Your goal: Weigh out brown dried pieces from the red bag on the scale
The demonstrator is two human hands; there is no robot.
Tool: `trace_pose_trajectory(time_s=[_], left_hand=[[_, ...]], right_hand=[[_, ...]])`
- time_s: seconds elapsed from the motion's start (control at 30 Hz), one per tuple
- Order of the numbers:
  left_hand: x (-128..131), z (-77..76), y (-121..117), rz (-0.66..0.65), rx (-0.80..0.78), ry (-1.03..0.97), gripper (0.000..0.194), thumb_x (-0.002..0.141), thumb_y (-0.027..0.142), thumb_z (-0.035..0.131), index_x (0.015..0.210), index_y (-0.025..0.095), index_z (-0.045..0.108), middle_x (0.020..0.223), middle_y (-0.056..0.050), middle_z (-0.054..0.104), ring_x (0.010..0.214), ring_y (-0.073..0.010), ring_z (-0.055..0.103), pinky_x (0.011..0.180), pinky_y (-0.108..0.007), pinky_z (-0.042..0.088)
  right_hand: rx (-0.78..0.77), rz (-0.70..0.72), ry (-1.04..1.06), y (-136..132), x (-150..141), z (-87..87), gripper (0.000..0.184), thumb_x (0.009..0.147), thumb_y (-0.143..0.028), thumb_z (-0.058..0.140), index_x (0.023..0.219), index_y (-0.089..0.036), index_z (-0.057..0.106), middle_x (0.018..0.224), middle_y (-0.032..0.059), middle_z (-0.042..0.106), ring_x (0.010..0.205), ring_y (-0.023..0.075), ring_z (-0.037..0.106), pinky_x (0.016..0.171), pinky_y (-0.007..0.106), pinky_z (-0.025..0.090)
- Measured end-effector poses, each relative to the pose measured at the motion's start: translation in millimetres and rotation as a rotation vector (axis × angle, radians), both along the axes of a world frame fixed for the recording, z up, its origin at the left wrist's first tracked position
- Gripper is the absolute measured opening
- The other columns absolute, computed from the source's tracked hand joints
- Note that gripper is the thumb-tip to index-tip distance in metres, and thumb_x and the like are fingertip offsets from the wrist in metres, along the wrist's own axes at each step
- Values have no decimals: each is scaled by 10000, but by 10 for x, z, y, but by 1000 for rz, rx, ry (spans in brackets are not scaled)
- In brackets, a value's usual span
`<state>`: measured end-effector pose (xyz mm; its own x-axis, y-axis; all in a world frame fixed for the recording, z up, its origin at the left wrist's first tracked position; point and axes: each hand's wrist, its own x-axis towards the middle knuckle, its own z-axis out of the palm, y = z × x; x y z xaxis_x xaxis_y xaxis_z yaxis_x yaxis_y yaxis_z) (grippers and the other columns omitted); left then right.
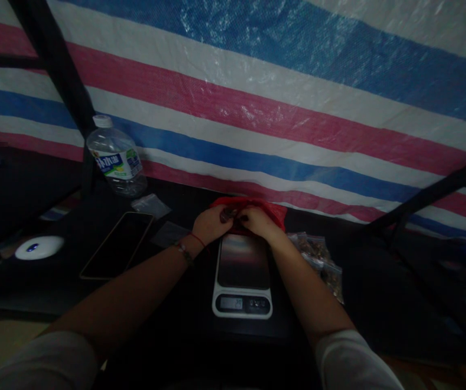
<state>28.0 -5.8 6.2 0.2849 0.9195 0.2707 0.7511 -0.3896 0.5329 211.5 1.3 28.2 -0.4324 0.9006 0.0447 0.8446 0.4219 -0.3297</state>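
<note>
Left hand: at the red plastic bag, fingers curled; grip unclear from here
Right hand: same bag, fingers bent, hold unclear
Bag: behind the digital scale, hands partly covering it
Right side: filled zip bags, partly behind the forearm

On the table, the scale sits near the middle, the bag just beyond its far end. Filled packets lie right; the phone lies left, the bottle far left.
</note>
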Motion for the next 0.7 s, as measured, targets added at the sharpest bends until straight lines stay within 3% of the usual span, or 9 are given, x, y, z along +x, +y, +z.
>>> trace_pose_trajectory(time_s=[0.17, 0.33, 0.47, 0.7], left_hand=[[-3, 13, -7, -32, -5, 72, 357, 821, 485, 528, 1066, 250, 640, 961, -51, 708, 847, -216, 671, 723, -271, 487], [0, 33, -14, -74, -11, 114, 333, 841, 466, 496, 1027, 237, 649, 958, -52, 704, 879, -217, 666, 750, -272, 486], [1, 25, -7, -94, 4, 112, 295, 836, 427, 499, 1007, 235, 645, 940, -49, 702, 850, -213, 666, 726, -271, 482], [0, 36, -14, -102, -13, 88, 271, 826, 420, 516, 980, 238, 646, 917, -41, 704, 823, -201, 666, 713, -260, 477]], right_hand=[[17, -174, 155, 13, 90, 92, 261, 769, -53, 558, 950, -160, 713, 955, 54, 726, 860, 165, 656, 812, 255, 472], [109, -107, 335, -46, -11, 187, 229, 786, -100, 559, 931, -183, 716, 965, 36, 714, 899, 162, 638, 846, 277, 467], [132, -40, 342, -86, -101, 193, 241, 773, -102, 590, 962, -191, 711, 994, 43, 704, 943, 169, 623, 883, 301, 460], [197, -79, 360, -80, -101, 176, 211, 735, -82, 610, 901, -174, 701, 951, 49, 675, 907, 170, 606, 851, 309, 465]])
